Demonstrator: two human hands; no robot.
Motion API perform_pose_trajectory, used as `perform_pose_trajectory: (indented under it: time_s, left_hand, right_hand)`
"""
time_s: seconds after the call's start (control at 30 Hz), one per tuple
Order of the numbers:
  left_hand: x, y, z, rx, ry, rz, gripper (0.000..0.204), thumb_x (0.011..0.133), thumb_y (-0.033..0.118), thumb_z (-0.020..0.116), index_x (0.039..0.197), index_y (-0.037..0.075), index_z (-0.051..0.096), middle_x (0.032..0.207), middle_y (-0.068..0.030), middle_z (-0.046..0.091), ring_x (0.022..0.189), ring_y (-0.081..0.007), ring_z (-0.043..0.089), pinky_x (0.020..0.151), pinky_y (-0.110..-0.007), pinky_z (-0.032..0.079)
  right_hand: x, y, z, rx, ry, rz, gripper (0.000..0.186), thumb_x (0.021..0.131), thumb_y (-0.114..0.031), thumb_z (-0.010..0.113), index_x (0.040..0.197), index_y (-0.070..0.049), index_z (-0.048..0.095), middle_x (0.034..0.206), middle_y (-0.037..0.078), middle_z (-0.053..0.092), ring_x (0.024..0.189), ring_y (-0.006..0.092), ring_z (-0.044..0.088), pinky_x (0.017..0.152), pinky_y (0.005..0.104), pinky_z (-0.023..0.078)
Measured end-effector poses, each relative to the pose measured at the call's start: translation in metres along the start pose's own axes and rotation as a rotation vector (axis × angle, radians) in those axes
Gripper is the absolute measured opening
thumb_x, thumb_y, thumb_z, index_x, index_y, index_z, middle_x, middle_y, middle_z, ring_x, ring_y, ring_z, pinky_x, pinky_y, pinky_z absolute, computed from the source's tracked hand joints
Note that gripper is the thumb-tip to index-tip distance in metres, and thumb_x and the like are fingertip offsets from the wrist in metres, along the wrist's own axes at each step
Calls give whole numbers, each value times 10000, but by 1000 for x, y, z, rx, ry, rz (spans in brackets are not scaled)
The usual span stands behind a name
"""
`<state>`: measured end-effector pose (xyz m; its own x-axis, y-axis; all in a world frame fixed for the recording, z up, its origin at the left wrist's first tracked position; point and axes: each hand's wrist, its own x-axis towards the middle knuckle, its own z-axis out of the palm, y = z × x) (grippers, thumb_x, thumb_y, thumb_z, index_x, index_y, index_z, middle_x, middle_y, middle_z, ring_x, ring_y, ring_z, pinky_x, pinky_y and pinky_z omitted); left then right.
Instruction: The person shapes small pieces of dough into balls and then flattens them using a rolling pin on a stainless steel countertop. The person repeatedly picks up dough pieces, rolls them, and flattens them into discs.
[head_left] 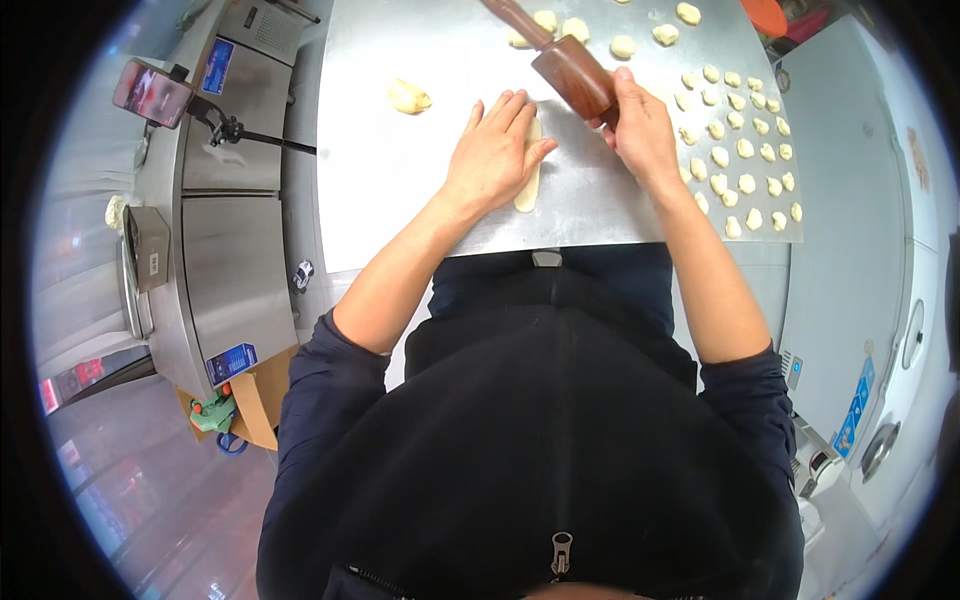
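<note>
My left hand [495, 150] lies palm down, fingers stretched out, over a long flattened strip of pale dough [527, 198] on the steel worktop [360, 190]. My right hand [640, 125] grips a dark wooden roller [570, 72] by its thick end, held at a slant with the thin handle toward the upper left. A loose, yellowish lump of dough [408, 96] sits left of my left hand. Several small dough pieces [745, 183] lie in rough rows on the right of the worktop, with more larger ones [622, 46] at the top.
At the left stand a steel cabinet [235, 250], a phone [152, 93] on a clamp arm, a metal bin [148, 248] and a cardboard box [262, 400]. A white appliance [850, 220] stands at the right; an orange round item [762, 15] shows at the top right.
</note>
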<state>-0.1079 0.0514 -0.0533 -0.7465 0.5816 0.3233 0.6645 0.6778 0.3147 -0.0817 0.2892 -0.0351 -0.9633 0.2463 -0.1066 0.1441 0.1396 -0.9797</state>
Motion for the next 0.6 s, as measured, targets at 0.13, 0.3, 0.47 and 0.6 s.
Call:
perform_pose_trajectory:
  time_s: [0.13, 0.3, 0.47, 0.6]
  left_hand:
    - [28, 19, 0, -2, -368, -328, 444, 999, 397, 739, 1160, -17, 738, 1302, -247, 713, 1341, -410, 613, 1158, -448, 476]
    - [8, 63, -34, 146, -303, -105, 879, 1042, 582, 577, 1588, -89, 421, 1710, -281, 351, 1627, -397, 284, 1277, -705, 203]
    - [-88, 66, -52, -170, -132, 155, 413, 855, -33, 768, 1266, -13, 738, 1288, -201, 732, 1239, -366, 700, 1050, -484, 571]
    - [-94, 39, -41, -123, -3, 150, 519, 847, 54, 838, 1345, 2, 702, 1327, -181, 725, 1256, -391, 687, 1108, -526, 533]
  right_hand:
    - [-13, -19, -12, 19, 53, 20, 618, 1161, -533, 420, 1038, -40, 771, 751, 34, 717, 618, 80, 548, 611, 278, 469]
    - [-27, -23, -17, 94, 1, -63, 608, 1158, -538, 425, 1046, -37, 752, 763, 26, 703, 638, 83, 542, 631, 280, 472]
    - [-36, -6, -20, 27, -6, 1, 602, 1150, -541, 455, 1209, -24, 757, 797, 28, 716, 692, 110, 600, 695, 298, 505]
    - [-51, -19, 1, -290, -19, -176, 547, 1089, -520, 594, 1362, -65, 728, 894, 121, 778, 729, 230, 717, 710, 356, 554]
